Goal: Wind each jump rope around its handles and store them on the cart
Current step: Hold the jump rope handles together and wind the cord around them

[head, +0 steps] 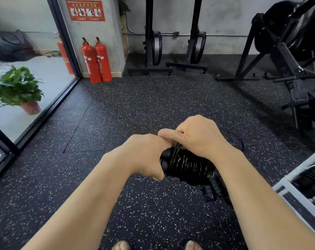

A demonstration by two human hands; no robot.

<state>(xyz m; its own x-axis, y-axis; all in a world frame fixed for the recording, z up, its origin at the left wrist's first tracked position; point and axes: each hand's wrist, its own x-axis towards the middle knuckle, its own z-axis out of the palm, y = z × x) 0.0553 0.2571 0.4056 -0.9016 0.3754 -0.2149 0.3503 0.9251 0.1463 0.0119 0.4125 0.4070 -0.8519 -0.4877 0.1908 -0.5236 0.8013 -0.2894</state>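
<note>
- Spreading across the whole view, the speckled rubber floor carries gym machines at the far wall and two red fire extinguishers by the pillar.
- At the right edge, the white-framed cart stands just to the right of the right forearm; dark coiled bundles lie inside it, too blurred to name with certainty.
- On the floor below the hands, another jump rope lies loose with its black handles together, and a thin loop of cord trails beyond the right hand.
- The jump rope bundle is held in the air at mid-frame, its long axis running left to right and tilted down toward the right, cord wound in many turns around the paired handles.
- The left hand is closed around the left end of the handles, bearing the bundle.
- The right hand is curled over the top of the coils, thumb pressing toward the left hand, seemingly pinching the cord's last stretch.
- Judged from this, winding is nearly done; the cart lies nearer the right arm.
</note>
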